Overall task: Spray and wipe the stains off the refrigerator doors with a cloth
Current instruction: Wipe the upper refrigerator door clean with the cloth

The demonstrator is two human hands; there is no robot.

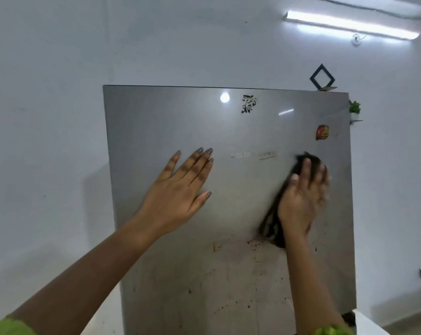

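A grey steel refrigerator door (156,122) fills the middle of the view. Brown stains (231,245) and specks mark its lower half. My left hand (180,189) lies flat on the door with fingers spread, holding nothing. My right hand (303,197) presses a dark cloth (272,221) against the door on the right; the hand is blurred. The cloth sticks out above the fingertips and below the palm. No spray bottle is in view.
A red magnet (322,132) and a black sticker (249,103) sit high on the door. A small potted plant (354,109) stands on a shelf to the right. White walls surround the refrigerator, and a white surface (371,325) shows at lower right.
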